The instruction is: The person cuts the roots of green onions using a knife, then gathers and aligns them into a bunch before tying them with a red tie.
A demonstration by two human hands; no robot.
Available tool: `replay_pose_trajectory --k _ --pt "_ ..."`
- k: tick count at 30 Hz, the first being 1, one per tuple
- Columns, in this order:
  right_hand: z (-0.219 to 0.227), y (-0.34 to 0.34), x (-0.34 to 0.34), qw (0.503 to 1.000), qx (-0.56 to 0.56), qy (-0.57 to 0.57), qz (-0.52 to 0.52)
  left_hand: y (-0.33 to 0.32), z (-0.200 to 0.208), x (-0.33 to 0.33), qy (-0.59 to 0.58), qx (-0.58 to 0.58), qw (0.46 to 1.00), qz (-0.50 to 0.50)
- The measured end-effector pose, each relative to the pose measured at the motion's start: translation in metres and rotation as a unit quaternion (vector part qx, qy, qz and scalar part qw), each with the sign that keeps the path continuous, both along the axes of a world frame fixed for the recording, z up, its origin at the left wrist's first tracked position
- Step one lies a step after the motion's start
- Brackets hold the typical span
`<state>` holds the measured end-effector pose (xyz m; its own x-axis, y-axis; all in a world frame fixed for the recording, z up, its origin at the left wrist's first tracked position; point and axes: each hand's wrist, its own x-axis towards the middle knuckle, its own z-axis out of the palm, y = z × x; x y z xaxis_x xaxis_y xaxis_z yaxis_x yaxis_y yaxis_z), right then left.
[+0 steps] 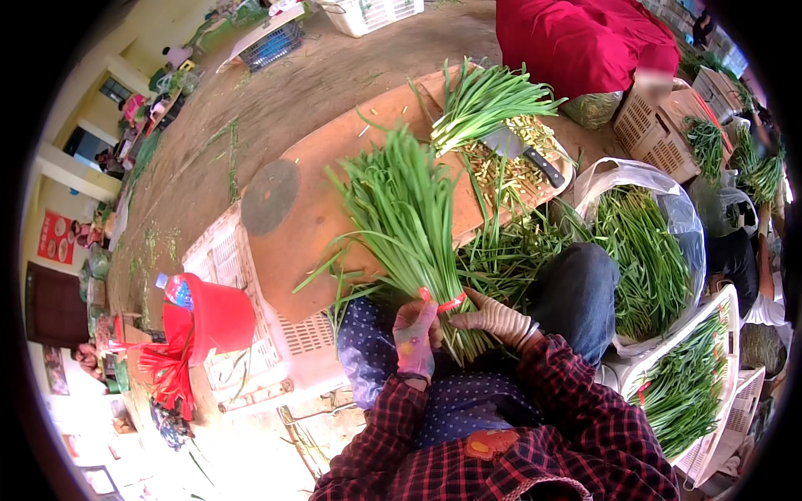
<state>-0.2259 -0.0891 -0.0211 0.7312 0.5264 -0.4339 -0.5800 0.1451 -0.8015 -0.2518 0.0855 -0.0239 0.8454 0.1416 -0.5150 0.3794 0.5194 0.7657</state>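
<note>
A thick bunch of garlic chives (399,200) leans over my lap, its leaves reaching up across the wooden board and its stems pointing down toward me. A red tie (447,303) runs round the stems. Gloved in stained pink, my left hand (415,338) is closed on the tie's left side. In a pale glove, my right hand (499,319) grips the stems from the right, close to the tie. Farther off, a second bunch of chives (484,104) lies on the board beside a black-handled knife (543,165), its blade partly under the leaves.
The wooden board (313,242) carries short trimmed ends (497,179). At left, a red bucket (221,316) stands with red strips (167,371) hanging by it. On the right are a plastic-lined container of chives (639,259) and a white crate (727,334). Someone in red (576,42) is opposite.
</note>
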Motion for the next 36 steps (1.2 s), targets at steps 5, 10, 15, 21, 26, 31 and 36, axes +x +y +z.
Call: replay_pose_trajectory --k 5,10,15,21,26,31,36 --pt "-0.007 -0.014 -0.001 0.995 0.070 0.059 -0.033 0.017 -0.003 0.002 -0.007 0.120 0.993 -0.009" --pt "-0.034 -0.023 -0.004 0.997 0.052 0.008 0.054 0.028 0.001 0.010 -0.172 0.035 0.938 -0.300" --pt "-0.046 -0.032 -0.007 0.994 0.044 -0.001 0.096 0.016 0.013 0.032 -0.150 -0.147 0.941 -0.265" --pt "0.029 -0.060 -0.006 0.951 -0.207 -0.207 -0.097 0.007 -0.002 0.031 -0.208 -0.170 0.949 -0.162" --pt "0.132 -0.036 0.037 0.740 -0.296 -0.551 -0.246 0.007 0.003 0.023 -0.204 -0.175 0.944 -0.193" --pt "0.174 -0.010 0.067 0.539 -0.509 -0.666 -0.083 -0.013 0.023 0.005 -0.189 -0.176 0.948 -0.185" --pt "0.163 -0.013 0.086 0.533 -0.534 -0.656 0.021 -0.012 0.029 0.000 -0.188 -0.188 0.941 -0.211"
